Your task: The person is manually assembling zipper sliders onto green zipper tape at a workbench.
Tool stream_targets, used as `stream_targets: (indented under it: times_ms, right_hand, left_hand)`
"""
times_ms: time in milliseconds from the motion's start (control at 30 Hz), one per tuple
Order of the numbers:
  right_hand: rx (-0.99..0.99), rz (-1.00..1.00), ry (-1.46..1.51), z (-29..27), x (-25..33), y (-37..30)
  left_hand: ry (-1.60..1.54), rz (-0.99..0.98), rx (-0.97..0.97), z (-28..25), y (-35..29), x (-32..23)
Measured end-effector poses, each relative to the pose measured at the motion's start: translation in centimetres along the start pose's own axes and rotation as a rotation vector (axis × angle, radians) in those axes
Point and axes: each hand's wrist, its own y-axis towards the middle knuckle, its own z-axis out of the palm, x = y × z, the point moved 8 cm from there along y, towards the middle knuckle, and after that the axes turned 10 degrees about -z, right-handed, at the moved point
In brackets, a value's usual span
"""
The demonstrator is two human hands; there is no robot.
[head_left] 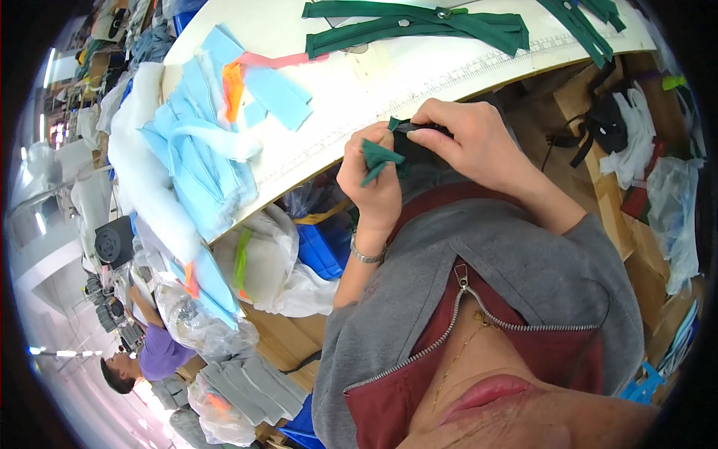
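Note:
In front of my chest, just off the table's near edge, my left hand [368, 176] is closed round a green fabric strip [379, 159]. The strip's folded end pokes out between the fingers. My right hand [471, 138] pinches a slim dark tool [437, 129] whose kind I cannot make out. Its tip meets the green cloth at the left fingertips. More green fabric strips [419, 28] with metal snaps lie across the far side of the white table [336, 112].
Light-blue fabric pieces [202, 150] and white wadding [142, 165] cover the table's left side. A printed ruler [479, 71] follows its near edge. Below are a blue bin [321, 251] and white bags [277, 277]. Further left sits another person in purple [164, 352].

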Motion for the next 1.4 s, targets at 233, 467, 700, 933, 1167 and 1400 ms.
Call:
stream_targets:
  times_ms: [233, 467, 700, 933, 1167, 1400]
  right_hand:
    - [0.022, 0.079, 0.077, 0.0, -0.3, -0.2]
    - [0.102, 0.14, 0.381, 2.1, -2.7, -0.7]
    - [-0.368, 0.038, 0.435, 0.5, -3.7, -1.3]
    - [0.172, 0.354, 0.953, 3.7, -3.8, -1.8]
    - [0.198, 0.437, 0.852, 1.7, -2.5, -5.6]
    - [-0.06, 0.548, 0.9, 1.6, -5.8, -5.3]
  left_hand:
    - [0.066, 0.183, -0.016, 0.3, 0.3, -1.9]
    - [0.123, 0.223, 0.055, 0.7, -0.3, -1.8]
    - [-0.387, -0.328, 0.181, 1.3, 0.7, 1.3]
    - [-0.069, -0.193, 0.216, 0.9, 0.6, 0.8]
    - [-0.583, -0.32, -0.219, -7.3, 4.9, 1.9]
    - [-0.063, -0.394, 0.347, -0.2, 3.8, 0.1]
